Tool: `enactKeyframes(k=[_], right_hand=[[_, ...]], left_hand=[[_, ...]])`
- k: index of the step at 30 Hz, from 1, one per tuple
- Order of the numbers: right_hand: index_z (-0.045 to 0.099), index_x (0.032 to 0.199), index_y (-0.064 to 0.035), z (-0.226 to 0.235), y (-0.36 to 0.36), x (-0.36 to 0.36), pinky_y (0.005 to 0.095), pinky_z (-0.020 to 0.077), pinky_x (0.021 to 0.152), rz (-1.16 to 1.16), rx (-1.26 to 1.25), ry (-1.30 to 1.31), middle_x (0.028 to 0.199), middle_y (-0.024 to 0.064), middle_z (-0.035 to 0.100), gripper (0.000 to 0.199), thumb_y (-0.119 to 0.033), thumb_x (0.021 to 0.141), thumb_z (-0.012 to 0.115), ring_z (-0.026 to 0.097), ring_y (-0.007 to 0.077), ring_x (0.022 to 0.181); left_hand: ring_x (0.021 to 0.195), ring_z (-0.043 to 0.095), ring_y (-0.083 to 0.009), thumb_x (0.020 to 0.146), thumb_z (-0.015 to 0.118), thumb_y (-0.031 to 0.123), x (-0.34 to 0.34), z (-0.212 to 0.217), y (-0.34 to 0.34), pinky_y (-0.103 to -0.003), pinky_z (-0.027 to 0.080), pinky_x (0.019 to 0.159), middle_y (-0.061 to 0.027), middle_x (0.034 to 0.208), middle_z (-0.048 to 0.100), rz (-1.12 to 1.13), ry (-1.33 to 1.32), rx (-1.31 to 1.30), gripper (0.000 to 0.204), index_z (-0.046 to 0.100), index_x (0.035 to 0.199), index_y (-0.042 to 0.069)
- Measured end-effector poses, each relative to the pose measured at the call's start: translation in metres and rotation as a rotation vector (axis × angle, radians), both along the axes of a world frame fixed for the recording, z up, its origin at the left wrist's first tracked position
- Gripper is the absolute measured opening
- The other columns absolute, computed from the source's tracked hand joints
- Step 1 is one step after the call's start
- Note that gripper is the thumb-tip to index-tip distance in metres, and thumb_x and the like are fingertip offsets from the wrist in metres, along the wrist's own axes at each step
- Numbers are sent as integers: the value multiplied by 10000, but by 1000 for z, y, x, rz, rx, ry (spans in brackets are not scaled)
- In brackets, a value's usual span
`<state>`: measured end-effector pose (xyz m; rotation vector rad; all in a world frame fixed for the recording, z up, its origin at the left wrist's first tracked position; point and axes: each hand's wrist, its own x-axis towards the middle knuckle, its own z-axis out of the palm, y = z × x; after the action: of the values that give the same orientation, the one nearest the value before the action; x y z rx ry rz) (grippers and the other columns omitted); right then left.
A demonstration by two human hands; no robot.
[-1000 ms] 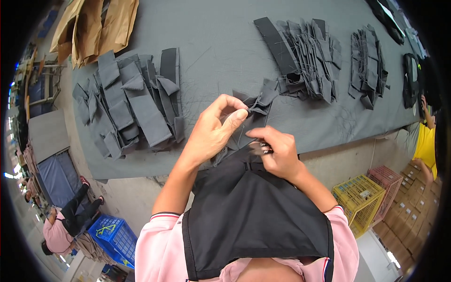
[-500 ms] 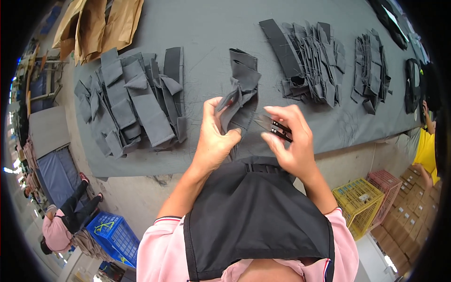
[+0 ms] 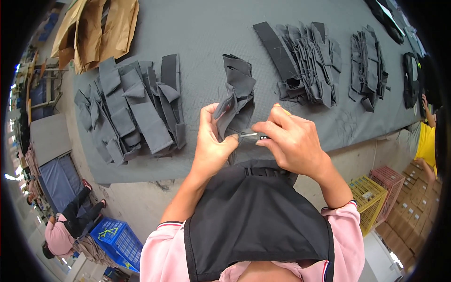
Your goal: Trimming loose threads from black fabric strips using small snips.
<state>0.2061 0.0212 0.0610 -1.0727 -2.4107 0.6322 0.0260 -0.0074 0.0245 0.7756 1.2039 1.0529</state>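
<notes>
Left hand [image 3: 212,148] pinched limp dark-grey fabric strip [image 3: 237,101] near its lower end; right hand [image 3: 292,141] gripped small metal snips [image 3: 251,136]; cloth judged light, floppy; best held beside the cut.

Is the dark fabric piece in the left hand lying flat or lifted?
Lifted: the left hand pinches the fabric piece above the table.

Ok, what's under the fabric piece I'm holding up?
Under the fabric piece in the left hand lies the grey table. The right hand brings a small snipper to its lower edge. The table right beneath is covered.
</notes>
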Motion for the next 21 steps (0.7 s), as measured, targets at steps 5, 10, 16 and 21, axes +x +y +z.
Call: enactKeyframes(k=[5,10,16,21], right_hand=[[540,788,-67,2,5,3,330,437,565,79,56,-21,775,40,454,211,-114,646,689,549,186,590],[528,765,-68,7,6,4,331,442,565,114,64,-74,765,36,451,192,-105,652,679,551,175,586],[549,781,-63,1,-7,-1,306,439,531,-102,76,45,745,38,457,155,-93,667,649,543,169,566],[551,781,-60,-2,-19,-14,287,403,506,-167,98,-10,741,38,461,147,-82,657,625,514,155,549]], left_hand=[[1113,393,-136,664,500,-111,-1,1,0,-217,373,843,-111,1190,408,-33,-106,-5,562,343,1188,15],[1120,389,-135,661,499,-116,1,-4,-1,-204,373,827,-112,1212,400,-75,-146,-16,575,347,1198,20],[1144,372,-145,657,494,-121,1,-5,-4,-211,364,849,-111,1225,397,12,-163,-83,611,331,1230,16],[1182,355,-176,652,490,-128,2,-10,-8,-244,329,925,-114,1238,377,-17,-83,34,619,325,1232,8]])
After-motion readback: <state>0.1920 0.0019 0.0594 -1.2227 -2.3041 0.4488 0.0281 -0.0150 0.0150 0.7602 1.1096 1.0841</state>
